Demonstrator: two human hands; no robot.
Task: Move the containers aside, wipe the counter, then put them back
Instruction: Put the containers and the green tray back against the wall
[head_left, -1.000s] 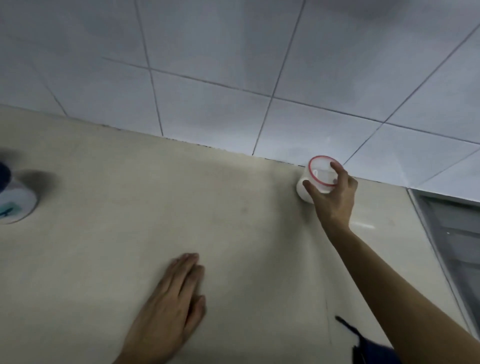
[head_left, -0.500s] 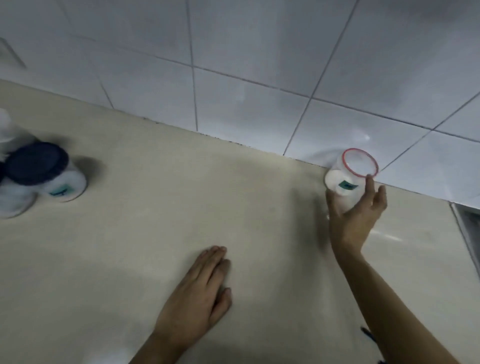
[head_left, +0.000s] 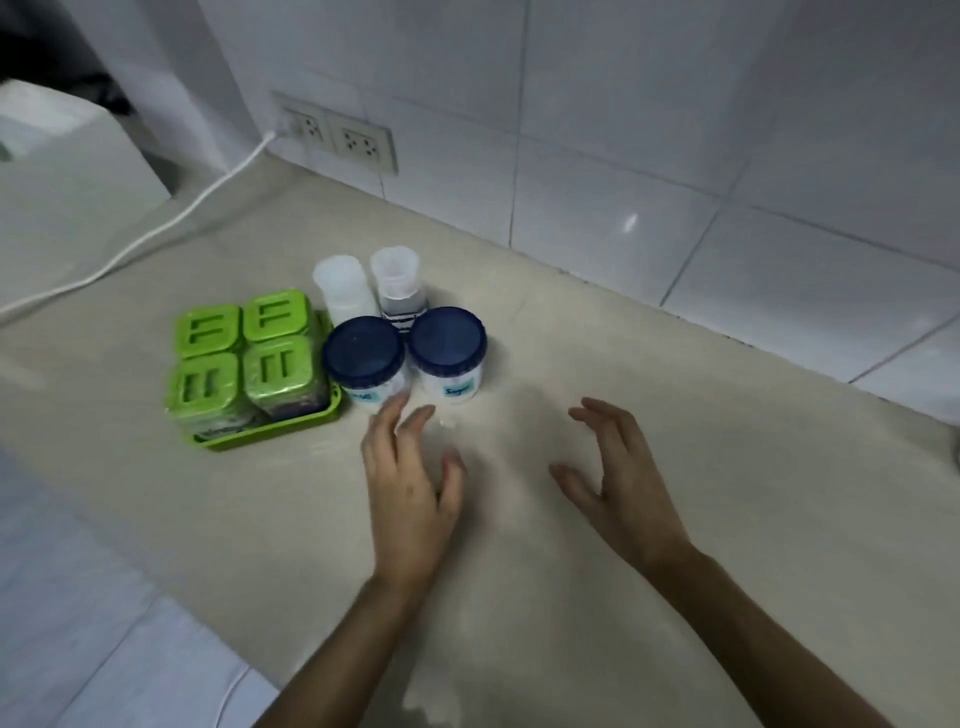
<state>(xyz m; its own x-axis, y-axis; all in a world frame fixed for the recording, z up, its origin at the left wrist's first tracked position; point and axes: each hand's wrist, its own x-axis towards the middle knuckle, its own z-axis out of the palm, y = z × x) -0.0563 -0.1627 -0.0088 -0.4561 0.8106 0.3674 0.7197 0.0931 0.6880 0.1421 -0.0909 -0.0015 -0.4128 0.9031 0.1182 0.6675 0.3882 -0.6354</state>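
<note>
Two white jars with dark blue lids stand side by side on the beige counter (head_left: 675, 519), the left jar (head_left: 363, 358) and the right jar (head_left: 448, 349). Behind them are two clear capped bottles (head_left: 340, 286) (head_left: 396, 280). A green tray (head_left: 270, 431) to the left holds several green-lidded boxes (head_left: 241, 353). My left hand (head_left: 408, 483) hovers open just in front of the blue-lidded jars, fingertips near the left one. My right hand (head_left: 618, 478) is open to the right, fingers curled, holding nothing.
A white cable (head_left: 171, 221) runs from a wall socket (head_left: 332, 136) across the counter to the left. A white appliance (head_left: 62, 156) stands at the far left. Tiled wall backs the counter; the counter's front edge drops to the floor at lower left.
The view swung left. My right hand let go of the red-rimmed container, now out of view, and came over beside my left hand, which lifted off the counter toward the blue-lidded jars.
</note>
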